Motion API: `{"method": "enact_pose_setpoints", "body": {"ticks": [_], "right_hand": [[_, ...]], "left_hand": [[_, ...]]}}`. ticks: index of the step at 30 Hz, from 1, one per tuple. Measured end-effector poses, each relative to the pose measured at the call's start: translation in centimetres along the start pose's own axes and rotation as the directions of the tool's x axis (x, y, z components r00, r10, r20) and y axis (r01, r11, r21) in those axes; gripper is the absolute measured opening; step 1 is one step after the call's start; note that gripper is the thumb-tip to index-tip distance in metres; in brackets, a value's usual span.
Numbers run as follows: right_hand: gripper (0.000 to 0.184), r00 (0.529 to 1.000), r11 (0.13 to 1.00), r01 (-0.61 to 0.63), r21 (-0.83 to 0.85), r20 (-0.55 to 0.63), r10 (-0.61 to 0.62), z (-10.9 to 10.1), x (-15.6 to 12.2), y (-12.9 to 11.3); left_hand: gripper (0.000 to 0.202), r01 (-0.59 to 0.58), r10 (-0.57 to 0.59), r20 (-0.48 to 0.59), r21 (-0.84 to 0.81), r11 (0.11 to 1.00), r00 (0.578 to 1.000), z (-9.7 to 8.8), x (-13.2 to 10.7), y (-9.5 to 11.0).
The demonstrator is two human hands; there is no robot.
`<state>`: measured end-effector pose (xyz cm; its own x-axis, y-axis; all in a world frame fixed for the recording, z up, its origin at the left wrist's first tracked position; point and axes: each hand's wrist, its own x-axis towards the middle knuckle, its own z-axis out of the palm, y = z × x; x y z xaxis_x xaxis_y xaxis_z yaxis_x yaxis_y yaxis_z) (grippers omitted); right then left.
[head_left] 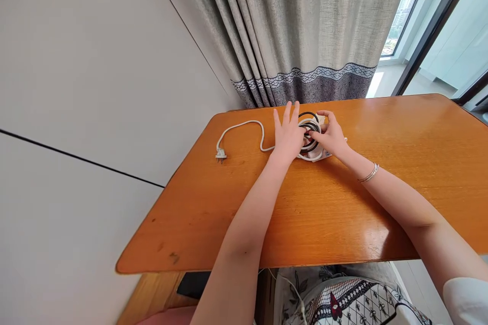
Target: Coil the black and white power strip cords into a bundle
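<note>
A coil of black and white cables lies on a white power strip at the far side of the wooden table. My left hand rests flat on the coil's left side with its fingers stretched out. Curled fingers of my right hand pinch the coil from the right. From under my left hand a white cord runs left and ends in a white plug lying on the table.
A grey curtain hangs behind the table's far edge, with a window at the right. A pale wall runs along the left. Patterned fabric shows below the table's near edge.
</note>
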<state>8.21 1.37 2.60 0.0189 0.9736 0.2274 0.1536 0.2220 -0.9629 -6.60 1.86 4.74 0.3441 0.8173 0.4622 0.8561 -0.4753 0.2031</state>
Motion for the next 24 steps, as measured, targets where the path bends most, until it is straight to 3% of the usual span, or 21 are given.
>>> {"method": "enact_pose_setpoints", "body": {"ticks": [5, 11, 15, 19, 24], "right_hand": [[0.063, 1.0, 1.0, 0.015, 0.001, 0.017, -0.015, -0.1, -0.2, -0.2], [0.06, 0.978, 0.919, 0.204, -0.338, 0.036, -0.204, -1.5, -0.1, -1.2], [0.051, 0.918, 0.815, 0.375, -0.442, 0.058, -0.391, -2.2, 0.0, -1.1], [0.048, 0.834, 0.698, 0.522, -0.491, 0.12, -0.539, -2.3, 0.1, -0.8], [0.048, 0.806, 0.714, 0.584, -0.386, 0.169, -0.568, -2.7, 0.9, -0.7]], "left_hand": [[0.011, -0.04, 0.04, 0.033, 0.0, 0.999, 0.999, 0.1, 0.1, -0.2], [0.007, -0.04, 0.04, 0.009, -0.013, 0.999, 0.999, 0.5, -0.1, -0.4], [0.006, -0.102, 0.095, -0.097, -0.076, 0.992, 0.991, 0.9, 0.0, -0.7], [0.007, -0.236, 0.2, -0.228, -0.145, 0.961, 0.953, 1.1, 0.4, -1.2], [0.008, -0.323, 0.245, -0.348, -0.186, 0.928, 0.905, 1.1, 0.5, -1.2]]}}
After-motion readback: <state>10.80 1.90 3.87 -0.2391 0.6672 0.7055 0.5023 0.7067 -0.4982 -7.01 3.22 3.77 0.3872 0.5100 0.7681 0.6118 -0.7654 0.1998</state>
